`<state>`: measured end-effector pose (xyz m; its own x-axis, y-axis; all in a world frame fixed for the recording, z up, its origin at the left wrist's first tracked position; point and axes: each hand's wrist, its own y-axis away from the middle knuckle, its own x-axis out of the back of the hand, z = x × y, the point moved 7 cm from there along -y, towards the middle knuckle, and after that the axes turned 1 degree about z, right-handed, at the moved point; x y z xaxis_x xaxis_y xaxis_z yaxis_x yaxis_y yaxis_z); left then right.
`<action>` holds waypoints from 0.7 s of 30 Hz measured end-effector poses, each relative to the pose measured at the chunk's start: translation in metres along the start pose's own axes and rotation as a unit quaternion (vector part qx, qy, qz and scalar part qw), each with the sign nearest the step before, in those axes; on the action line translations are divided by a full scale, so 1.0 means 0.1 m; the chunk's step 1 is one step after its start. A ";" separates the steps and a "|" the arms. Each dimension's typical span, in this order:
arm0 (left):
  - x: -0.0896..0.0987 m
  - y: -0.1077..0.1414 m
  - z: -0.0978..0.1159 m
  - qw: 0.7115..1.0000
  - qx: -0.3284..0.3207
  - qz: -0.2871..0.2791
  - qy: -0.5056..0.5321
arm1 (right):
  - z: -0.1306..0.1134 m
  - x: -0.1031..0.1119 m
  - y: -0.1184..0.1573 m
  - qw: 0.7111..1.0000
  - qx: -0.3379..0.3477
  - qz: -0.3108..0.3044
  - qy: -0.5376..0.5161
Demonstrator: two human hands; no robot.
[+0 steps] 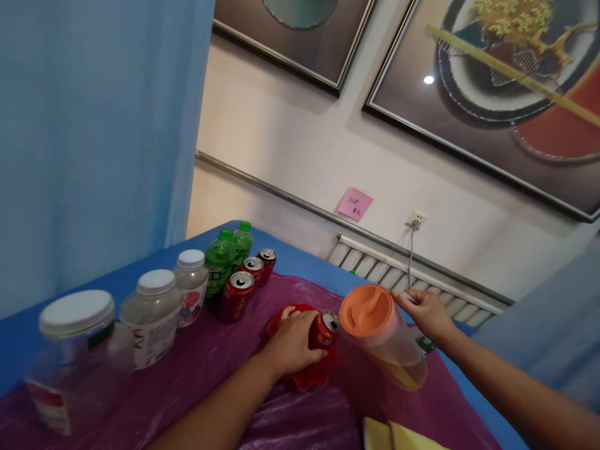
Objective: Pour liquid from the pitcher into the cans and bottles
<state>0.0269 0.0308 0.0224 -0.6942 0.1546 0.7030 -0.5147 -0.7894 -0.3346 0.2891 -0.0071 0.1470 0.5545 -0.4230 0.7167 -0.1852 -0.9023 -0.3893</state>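
Left hand: the person's left hand (293, 344) grasps a red can (323, 331) from its left side, thumb lying low across the near side; how far the fingers reach behind it is hidden.
Red can: opened top up, tilted, above a scalloped red dish (323, 374); hand and can cover much of the dish, and whether the can touches it cannot be told.
Right hand: the right hand (426, 312) is closed at the upper right of a clear pitcher (398, 362), apparently on its handle, which the fingers mostly hide.
Pitcher: tilted just beside the can, orange lid (368, 309) facing the camera, yellowish liquid low inside; any contact with the can is unclear.
Behind the pitcher: a small green item (425, 345), mostly covered, too little showing to name.
Left row: three white-lidded jars (152, 319), three more red cans (237, 300) and two green bottles (220, 259), the farther bottle partly hidden by the nearer.
Bottom edge: a yellow item (398, 437), cut off, on or near the glossy purple sheet (187, 387).
Wall: pink note (355, 204), writing hard to read; two framed pictures (469, 137), both cropped.
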 end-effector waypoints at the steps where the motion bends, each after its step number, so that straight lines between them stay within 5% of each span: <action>1: 0.00 0.00 0.00 1.000 0.000 -0.001 -0.001 | 0.00 0.00 0.00 1.000 0.000 0.000 -0.001; 21: 0.03 0.01 0.02 1.000 0.005 -0.005 0.001 | -0.02 0.03 0.00 1.000 0.008 0.011 0.018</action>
<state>0.0256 0.0289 0.0255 -0.6895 0.1635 0.7056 -0.5163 -0.7942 -0.3204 0.2891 -0.0086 0.1510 0.5202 -0.4465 0.7280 -0.1837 -0.8910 -0.4152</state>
